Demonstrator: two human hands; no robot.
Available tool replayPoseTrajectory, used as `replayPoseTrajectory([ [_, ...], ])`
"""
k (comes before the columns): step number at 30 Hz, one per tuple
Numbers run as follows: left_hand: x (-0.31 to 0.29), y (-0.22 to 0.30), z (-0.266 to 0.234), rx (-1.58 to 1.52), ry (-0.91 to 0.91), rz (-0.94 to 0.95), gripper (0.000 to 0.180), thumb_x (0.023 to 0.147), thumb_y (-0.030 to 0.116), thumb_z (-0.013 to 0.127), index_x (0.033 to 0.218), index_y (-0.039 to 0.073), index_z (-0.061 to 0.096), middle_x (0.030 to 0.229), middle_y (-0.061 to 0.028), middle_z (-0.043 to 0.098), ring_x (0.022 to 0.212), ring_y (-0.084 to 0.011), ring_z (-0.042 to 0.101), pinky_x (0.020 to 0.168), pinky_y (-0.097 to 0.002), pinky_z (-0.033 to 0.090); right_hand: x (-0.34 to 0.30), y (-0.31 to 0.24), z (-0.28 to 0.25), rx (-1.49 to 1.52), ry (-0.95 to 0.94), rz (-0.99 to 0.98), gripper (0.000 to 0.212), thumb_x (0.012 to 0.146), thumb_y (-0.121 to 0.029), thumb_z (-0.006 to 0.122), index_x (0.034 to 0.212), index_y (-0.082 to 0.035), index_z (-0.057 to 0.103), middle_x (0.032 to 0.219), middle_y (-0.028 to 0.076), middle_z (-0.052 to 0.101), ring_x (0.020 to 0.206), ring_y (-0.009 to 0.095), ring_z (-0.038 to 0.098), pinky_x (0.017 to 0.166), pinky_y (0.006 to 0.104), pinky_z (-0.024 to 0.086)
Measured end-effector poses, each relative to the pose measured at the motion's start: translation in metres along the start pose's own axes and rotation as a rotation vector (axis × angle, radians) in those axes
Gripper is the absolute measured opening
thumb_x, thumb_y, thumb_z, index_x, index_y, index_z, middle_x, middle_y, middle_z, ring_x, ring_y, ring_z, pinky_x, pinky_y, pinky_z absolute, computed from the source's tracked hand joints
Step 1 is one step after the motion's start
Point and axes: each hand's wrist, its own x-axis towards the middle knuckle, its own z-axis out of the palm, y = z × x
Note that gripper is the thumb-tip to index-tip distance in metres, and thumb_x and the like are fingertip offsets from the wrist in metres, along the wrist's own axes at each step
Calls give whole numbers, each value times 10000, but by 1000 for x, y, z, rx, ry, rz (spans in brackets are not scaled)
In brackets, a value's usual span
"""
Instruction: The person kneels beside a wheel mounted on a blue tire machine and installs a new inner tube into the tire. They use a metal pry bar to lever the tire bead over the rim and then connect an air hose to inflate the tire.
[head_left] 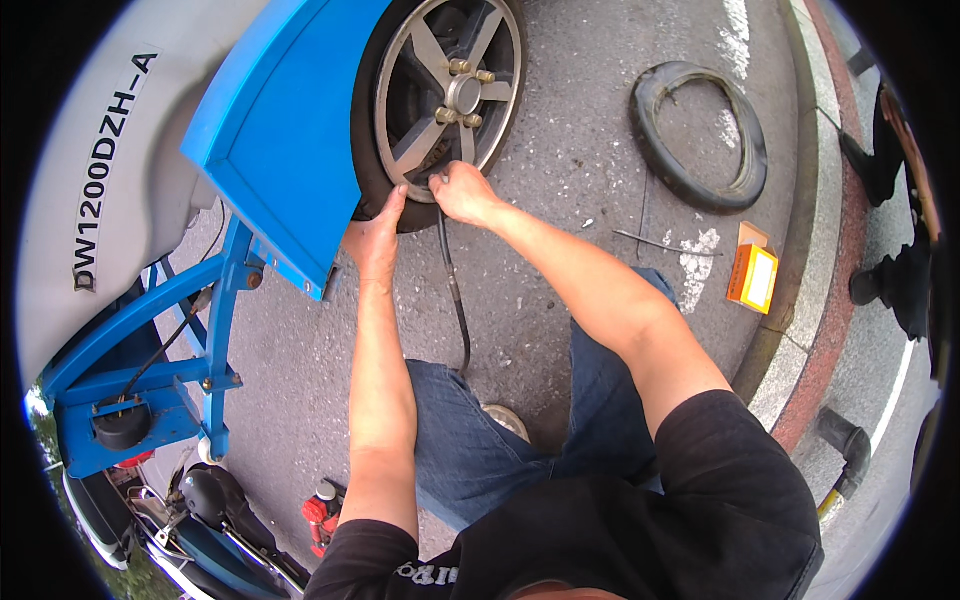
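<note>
A wheel with a spoked silver rim (484, 140) and black tyre (516, 98) stands under a blue mudguard (285, 120). My left hand (376, 238) grips the bottom of the tyre, its thumb raised against the rim's lower edge; its other fingers are mostly hidden. Just right of it, my right hand (461, 192) is closed at the lower part of the rim, pinching the upper end of a black hose (453, 285). That hose hangs down toward my left knee. Whatever lies between the right fingertips is covered by the hand.
A loose black tyre (645, 135) lies on the asphalt at the right. Nearby are a thin dark rod (668, 244) and an orange-yellow box (753, 278) beside the kerb (800, 230). A blue frame (215, 330) stands left; a red tool (322, 515) and a motorcycle (215, 530) are lower left.
</note>
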Motion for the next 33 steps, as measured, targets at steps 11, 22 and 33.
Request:
replayPoseTrajectory([
  [11, 0, 0, 0, 2, 3, -9, 1027, 697, 215, 988, 1470, -101, 391, 1501, -199, 436, 1348, -279, 441, 1176, -406, 326, 1, -2, -2, 4, -16, 16, 475, 943, -338, 614, 996, 125, 707, 1069, 348, 692, 1089, 475, 675, 937, 494, 532],
  [22, -1, 3, -1, 63, -10, -29, 1072, 697, 264, 988, 1487, -100, 362, 1517, -211, 412, 1376, -297, 414, 1192, -417, 297, 5, 3, 1, 16, -20, 17, 493, 940, -342, 618, 1005, 139, 700, 1088, 361, 681, 1104, 485, 664, 950, 492, 527],
  [33, -1, 0, -2, 81, -10, -5, 1079, 708, 260, 982, 1499, -104, 343, 1533, -222, 389, 1387, -302, 403, 1197, -427, 287, 3, 0, -2, 36, -32, 33, 480, 934, -335, 623, 990, 135, 700, 1060, 362, 685, 1098, 478, 671, 944, 489, 525],
])
